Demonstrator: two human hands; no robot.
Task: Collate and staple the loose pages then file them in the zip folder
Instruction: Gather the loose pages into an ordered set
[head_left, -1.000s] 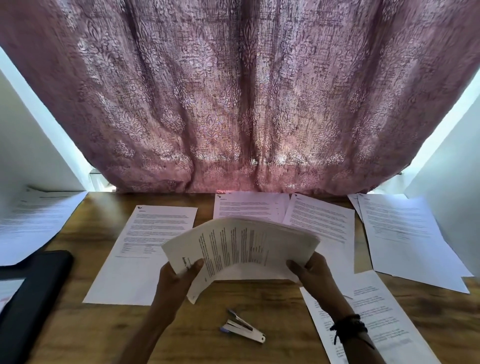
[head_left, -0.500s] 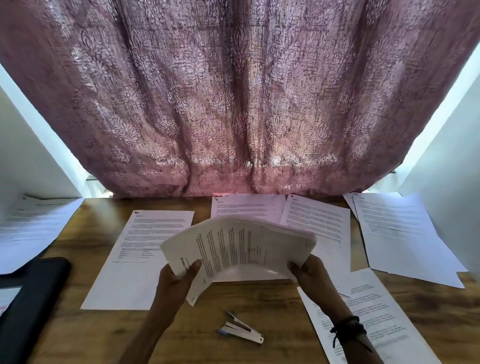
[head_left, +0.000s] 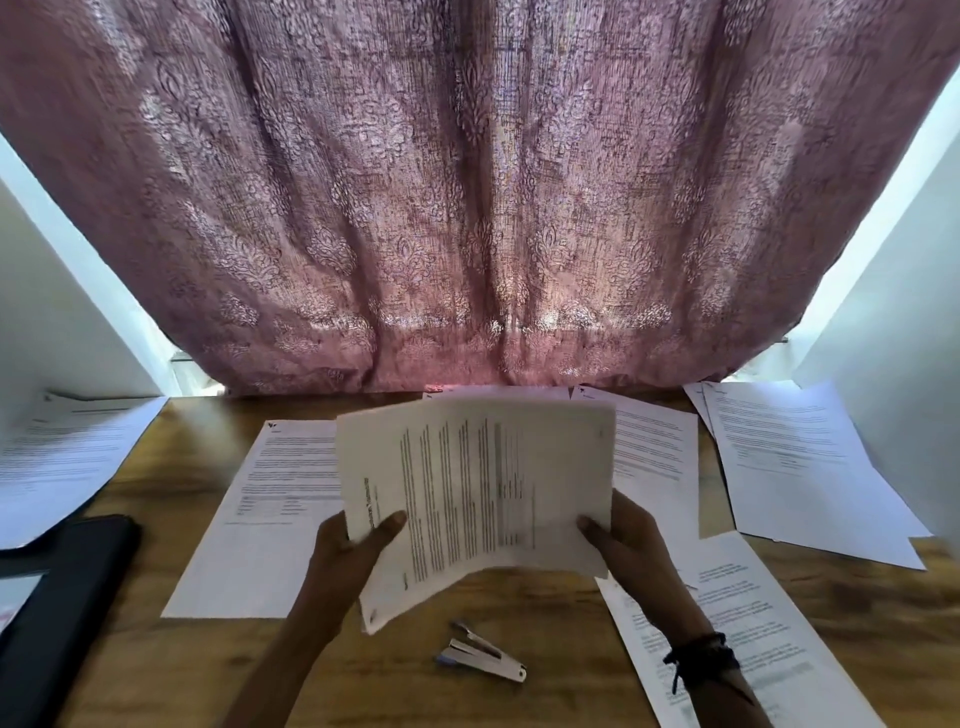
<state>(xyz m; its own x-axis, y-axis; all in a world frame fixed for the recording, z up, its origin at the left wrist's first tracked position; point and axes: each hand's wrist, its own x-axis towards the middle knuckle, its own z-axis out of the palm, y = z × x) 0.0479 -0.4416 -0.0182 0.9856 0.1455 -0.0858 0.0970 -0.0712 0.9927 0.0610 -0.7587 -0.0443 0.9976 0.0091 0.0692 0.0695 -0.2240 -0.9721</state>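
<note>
A stack of printed pages (head_left: 478, 488) is held upright above the wooden desk (head_left: 519, 603), turned sideways so the text runs vertically. My left hand (head_left: 348, 545) grips its lower left edge, thumb over the front sheet. My right hand (head_left: 623, 535) grips the lower right corner. A small silver stapler (head_left: 480, 657) lies open on the desk just below the stack. The dark zip folder (head_left: 57, 603) lies at the left edge of the desk.
Loose printed sheets lie around the desk: one at centre left (head_left: 265, 514), one behind the stack (head_left: 654, 447), a pile at far right (head_left: 795, 462), one under my right forearm (head_left: 737, 623), one at far left (head_left: 57, 457). A pink curtain (head_left: 467, 197) hangs behind.
The stack has been raised from a bowed, tilted hold to a more upright one, standing taller in front of me. Both hands keep their grip. The stapler has not moved.
</note>
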